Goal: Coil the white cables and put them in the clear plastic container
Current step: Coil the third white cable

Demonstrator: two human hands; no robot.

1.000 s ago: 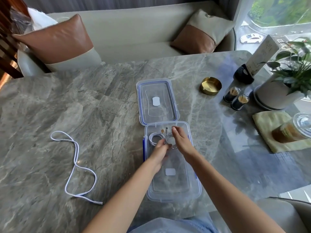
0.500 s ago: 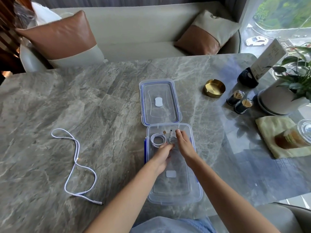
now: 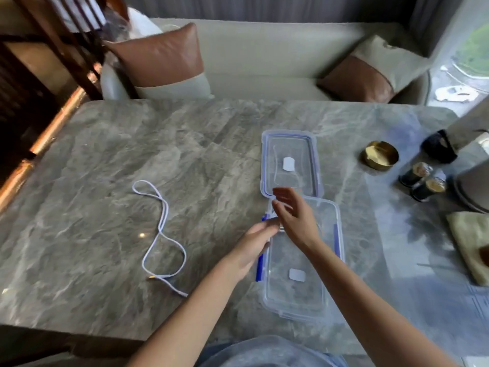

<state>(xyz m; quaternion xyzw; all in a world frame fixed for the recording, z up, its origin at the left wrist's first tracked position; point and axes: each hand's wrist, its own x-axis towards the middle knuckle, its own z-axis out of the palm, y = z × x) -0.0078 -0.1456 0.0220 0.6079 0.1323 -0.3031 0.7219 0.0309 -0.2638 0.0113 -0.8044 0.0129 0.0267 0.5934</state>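
- The clear plastic container (image 3: 296, 296) sits on the grey stone table (image 3: 100, 197), right in front of the person. It has blue clips on its sides.
- Its lid (image 3: 267, 165) lies flat on the table, touching the far end of the container.
- The left hand (image 3: 251, 247) is at the left edge of the container. Its fingers are straight and close together, and they hold nothing.
- The right hand (image 3: 297, 221) is over the far end of the container. Its fingers are loose and spread a little, and I see nothing in them.
- The hands hide that end of the container, so I cannot tell what lies in there.
- One white cable (image 3: 162, 223) lies loose on the table, well to the left of the container. It makes wavy loops and is not coiled.
- A gold dish (image 3: 379, 154) and two small dark jars (image 3: 415, 176) stand on the right side of the table.
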